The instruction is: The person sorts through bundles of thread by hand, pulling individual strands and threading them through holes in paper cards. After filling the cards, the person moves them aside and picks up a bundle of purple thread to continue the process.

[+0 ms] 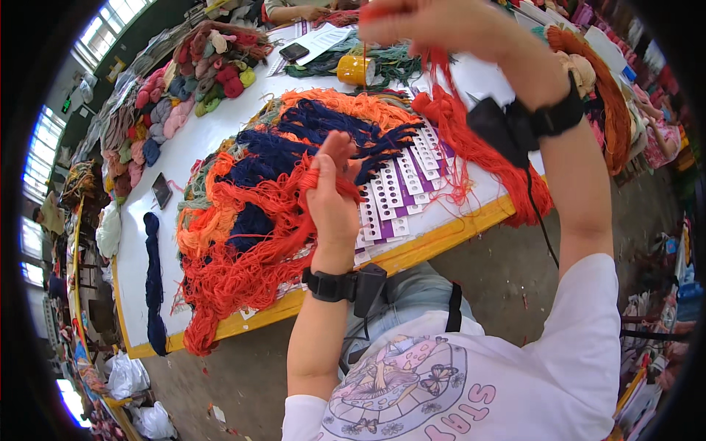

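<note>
My left hand [332, 209] is raised over the near side of the table, fingers pointing up. Strands of orange-red yarn [243, 257] pass across it at the thumb and trail into the heap on its left. Up at the top, my right hand [412, 28] is smeared by motion, with orange-red yarn hanging from it toward a red skein [441, 110]. Between and beyond my hands lie white hole-punched cards [386, 192] on purple backing. Navy yarn [265, 151] ends at several of them, and paler orange yarn [346, 104] lies behind.
A yellow roll [356, 70] stands beyond the yarn, near a phone [294, 52] on paper. Another phone [161, 190] and a navy skein [153, 283] lie at the left. Coloured skeins [213, 66] are piled far left. Another person's hand [312, 12] shows at the far edge.
</note>
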A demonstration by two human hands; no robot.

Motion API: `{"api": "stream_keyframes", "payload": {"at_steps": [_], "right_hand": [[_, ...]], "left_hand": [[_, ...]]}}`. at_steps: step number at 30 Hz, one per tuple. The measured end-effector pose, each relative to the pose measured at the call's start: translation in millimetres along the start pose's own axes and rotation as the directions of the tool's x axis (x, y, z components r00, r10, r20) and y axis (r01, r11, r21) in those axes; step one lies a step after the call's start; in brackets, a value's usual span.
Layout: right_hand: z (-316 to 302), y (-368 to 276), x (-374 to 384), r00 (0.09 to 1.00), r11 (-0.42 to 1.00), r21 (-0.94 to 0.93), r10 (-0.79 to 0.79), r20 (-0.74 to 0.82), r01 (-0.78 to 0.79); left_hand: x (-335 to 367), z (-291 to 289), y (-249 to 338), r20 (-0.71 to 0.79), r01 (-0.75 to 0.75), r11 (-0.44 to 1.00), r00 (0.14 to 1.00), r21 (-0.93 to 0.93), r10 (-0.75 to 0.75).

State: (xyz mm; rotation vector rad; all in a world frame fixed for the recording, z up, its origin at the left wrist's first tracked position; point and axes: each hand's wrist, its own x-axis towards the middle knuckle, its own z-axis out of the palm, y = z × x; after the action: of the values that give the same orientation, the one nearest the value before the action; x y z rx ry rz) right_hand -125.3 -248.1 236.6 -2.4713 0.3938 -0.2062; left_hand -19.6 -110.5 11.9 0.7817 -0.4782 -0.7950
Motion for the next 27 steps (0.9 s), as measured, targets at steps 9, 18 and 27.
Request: {"api": "stream_keyframes", "payload": {"at_steps": [9, 18, 27], "right_hand": [[62, 50, 24, 0.923, 0.989, 0.141, 0.089, -0.375, -0.038], [48, 284, -25, 0.732, 0.673, 0.585, 0.655, -0.186, -0.453], [-213, 323, -152, 0.422, 0.880, 0.230, 0.411, -0.809, -0.416]], "left_hand": [[-38, 0, 45, 0.545, 0.138, 0.990, 0.830, 0.007, -0.119], [-50, -164, 214, 0.109, 0.178, 0.958, 0.982, -0.224, -0.157], [-6, -197, 402, 0.108, -0.207, 0.968, 0.969, -0.144, 0.223]]}}
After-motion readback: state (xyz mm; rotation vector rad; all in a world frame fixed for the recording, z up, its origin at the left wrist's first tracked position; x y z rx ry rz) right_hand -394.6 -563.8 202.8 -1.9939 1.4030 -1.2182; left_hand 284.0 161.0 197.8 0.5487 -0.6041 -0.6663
